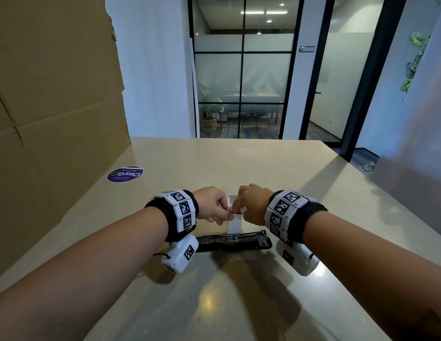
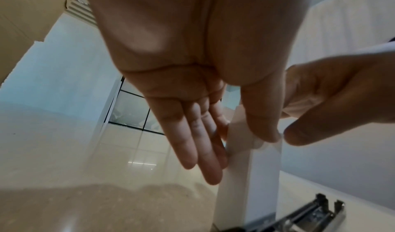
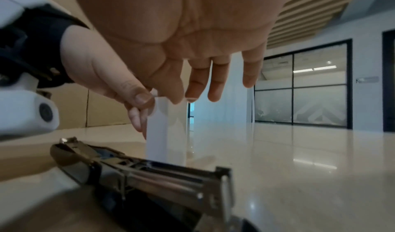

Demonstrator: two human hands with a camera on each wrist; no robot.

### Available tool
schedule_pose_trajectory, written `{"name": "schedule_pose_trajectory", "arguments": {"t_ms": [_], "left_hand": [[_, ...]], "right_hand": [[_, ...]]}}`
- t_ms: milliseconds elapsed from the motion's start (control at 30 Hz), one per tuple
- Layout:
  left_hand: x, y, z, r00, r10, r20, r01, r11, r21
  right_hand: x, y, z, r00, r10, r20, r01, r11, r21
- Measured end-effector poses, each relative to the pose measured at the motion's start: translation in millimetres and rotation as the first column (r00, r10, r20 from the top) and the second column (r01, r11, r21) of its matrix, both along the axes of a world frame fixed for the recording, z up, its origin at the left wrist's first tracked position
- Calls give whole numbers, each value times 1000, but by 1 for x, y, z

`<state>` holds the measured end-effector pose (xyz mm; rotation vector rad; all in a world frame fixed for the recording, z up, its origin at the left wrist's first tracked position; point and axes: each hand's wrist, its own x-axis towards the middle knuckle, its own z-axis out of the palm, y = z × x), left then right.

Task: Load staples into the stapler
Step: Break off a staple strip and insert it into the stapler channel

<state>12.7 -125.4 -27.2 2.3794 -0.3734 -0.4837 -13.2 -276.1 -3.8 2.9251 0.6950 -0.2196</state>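
A small white rectangular cardboard staple box (image 1: 234, 221) is held upright just beyond the black-and-chrome stapler (image 1: 235, 241), which lies opened flat on the beige stone table (image 1: 239, 163) with its metal channel exposed. The top flap of the box is pinched by the left hand (image 1: 210, 204) between thumb and forefinger, and the same end is pinched from the other side by the right hand (image 1: 251, 203). The flap is best peeled gently while the box body is kept steady, so that no strips are spilled. Beyond the stapler much bare tabletop is available; left of it, a tall brown cardboard sheet (image 1: 54, 107) limits room.
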Motion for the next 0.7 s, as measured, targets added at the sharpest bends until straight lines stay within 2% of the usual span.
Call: {"name": "schedule_pose_trajectory", "arguments": {"t_ms": [233, 333, 500, 700], "left_hand": [[-1, -1, -4, 998, 37, 55, -37, 999, 2], [-2, -1, -5, 996, 44, 73, -44, 999, -12], [-2, 1, -7, 995, 40, 93, -42, 999, 12], [-4, 1, -6, 994, 23, 106, -25, 1000, 18]], "right_hand": [[-6, 13, -4, 999, -52, -8, 51, 993, -108], [-5, 16, -7, 998, -64, -23, 61, 993, -104], [2, 16, -6, 970, -190, -150, 206, 974, 95], [3, 8, -2, 973, -182, -145, 223, 908, 355]]}}
